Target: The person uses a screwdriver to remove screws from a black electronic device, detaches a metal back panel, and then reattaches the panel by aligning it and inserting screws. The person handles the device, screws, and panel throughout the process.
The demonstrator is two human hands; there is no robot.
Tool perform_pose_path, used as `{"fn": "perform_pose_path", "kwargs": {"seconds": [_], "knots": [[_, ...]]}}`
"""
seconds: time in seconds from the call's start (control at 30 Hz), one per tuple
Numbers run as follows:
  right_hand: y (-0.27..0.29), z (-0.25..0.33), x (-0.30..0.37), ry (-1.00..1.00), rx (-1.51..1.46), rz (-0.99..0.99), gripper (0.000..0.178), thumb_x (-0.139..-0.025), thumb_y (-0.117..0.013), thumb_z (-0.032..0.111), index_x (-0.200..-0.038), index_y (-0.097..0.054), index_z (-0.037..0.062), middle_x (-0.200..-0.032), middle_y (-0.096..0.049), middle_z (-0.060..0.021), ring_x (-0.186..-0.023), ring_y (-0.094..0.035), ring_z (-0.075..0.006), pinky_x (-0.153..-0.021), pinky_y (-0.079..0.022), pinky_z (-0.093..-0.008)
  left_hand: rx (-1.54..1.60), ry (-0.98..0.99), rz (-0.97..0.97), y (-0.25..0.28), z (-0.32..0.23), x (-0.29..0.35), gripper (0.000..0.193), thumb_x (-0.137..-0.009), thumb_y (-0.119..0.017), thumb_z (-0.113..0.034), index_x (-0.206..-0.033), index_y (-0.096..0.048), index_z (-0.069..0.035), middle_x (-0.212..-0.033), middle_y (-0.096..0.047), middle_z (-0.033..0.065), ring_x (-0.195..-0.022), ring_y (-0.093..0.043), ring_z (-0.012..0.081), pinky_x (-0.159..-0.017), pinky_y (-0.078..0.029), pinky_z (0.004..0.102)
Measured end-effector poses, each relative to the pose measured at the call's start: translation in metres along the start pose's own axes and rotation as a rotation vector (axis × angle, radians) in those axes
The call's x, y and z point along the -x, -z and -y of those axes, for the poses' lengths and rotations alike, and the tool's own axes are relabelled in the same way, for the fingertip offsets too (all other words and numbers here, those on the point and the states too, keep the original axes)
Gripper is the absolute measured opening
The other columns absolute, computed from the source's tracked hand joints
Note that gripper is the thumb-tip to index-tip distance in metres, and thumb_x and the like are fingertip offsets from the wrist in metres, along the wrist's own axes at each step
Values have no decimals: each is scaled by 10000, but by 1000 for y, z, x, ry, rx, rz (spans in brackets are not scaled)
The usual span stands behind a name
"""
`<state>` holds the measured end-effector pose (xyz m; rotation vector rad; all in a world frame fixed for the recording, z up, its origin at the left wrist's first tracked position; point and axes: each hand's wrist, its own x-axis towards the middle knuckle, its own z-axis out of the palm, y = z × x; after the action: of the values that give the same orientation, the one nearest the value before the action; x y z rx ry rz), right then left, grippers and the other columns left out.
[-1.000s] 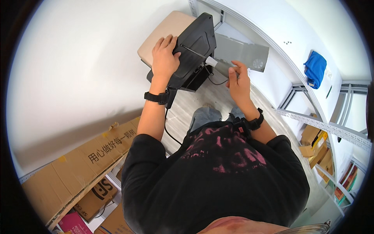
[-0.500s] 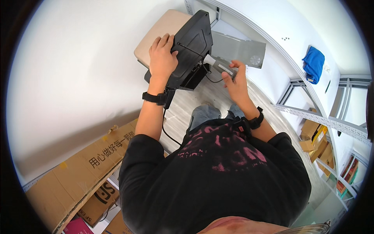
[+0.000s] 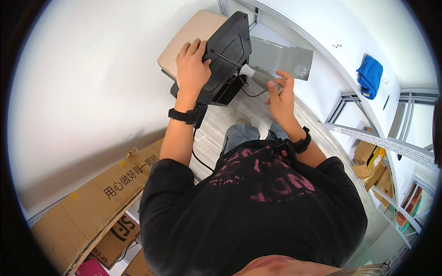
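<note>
A tilted black plastic case (image 3: 229, 43) with a large beige side (image 3: 191, 34) stands ahead of me against the wall. My left hand (image 3: 192, 64) grips its upper edge, fingers over the beige side and thumb on the black face. On that face a thin dark rod (image 3: 225, 60) runs across. My right hand (image 3: 281, 94) is closed around a grey cylindrical tool (image 3: 261, 77) with a white tapered tip (image 3: 247, 70). The tip points at the case's lower right edge; whether it touches cannot be made out. A thin black cable (image 3: 251, 95) hangs in a loop below the tool.
Behind the tool, a grey sheet-metal panel (image 3: 281, 57) with a round vent leans by the white metal rack (image 3: 322, 60). A blue cloth (image 3: 370, 76) lies on the rack's shelf. At lower left stands a long cardboard box (image 3: 92, 198); cardboard pieces (image 3: 366, 152) sit at far right.
My right hand has moved slightly right and its fingers have shifted around the grey tool, which has turned a little. My left hand and the black case look unchanged.
</note>
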<state>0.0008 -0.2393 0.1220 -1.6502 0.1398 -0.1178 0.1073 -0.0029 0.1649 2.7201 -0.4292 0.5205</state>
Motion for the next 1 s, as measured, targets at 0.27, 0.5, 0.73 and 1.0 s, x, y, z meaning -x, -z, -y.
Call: {"fn": "perform_pose_path", "kwargs": {"seconds": [0.27, 0.5, 0.73, 1.0], "knots": [[-6, 1, -1, 207, 74, -148, 515, -877, -651, 295, -1235, -407, 16, -1002, -491, -107, -810, -509, -177, -701, -442, -324, -15, 3, 9, 1, -1, 1, 539, -724, -703, -73, -1243, -557, -72, -1302, -530, 92, -1221, -448, 324, -1010, -348, 426], [-6, 6, 3, 84, 56, -81, 475, -879, -651, 205, -1240, -392, 39, -957, -476, -78, -894, -503, -185, -764, -444, -323, -23, 1, 8, 3, -5, 2, 540, -726, -700, -68, -1246, -555, -72, -1306, -528, 91, -1225, -446, 325, -1014, -347, 427], [5, 10, -4, -111, 39, 87, 524, -850, -663, 134, -1264, -349, 68, -1029, -475, -93, -812, -536, -156, -706, -479, -287, -29, 4, -5, 1, -4, 3, 545, -718, -704, -68, -1243, -559, -73, -1302, -532, 89, -1225, -448, 322, -1019, -347, 422], [2, 20, 1, -110, 0, 48, 477, -902, -615, 264, -1257, -362, 71, -1069, -470, -97, -676, -543, -123, -542, -500, -255, -19, -20, -57, 2, -1, 0, 529, -693, -713, -57, -1208, -592, -68, -1251, -573, 111, -1175, -496, 342, -974, -398, 416]]}}
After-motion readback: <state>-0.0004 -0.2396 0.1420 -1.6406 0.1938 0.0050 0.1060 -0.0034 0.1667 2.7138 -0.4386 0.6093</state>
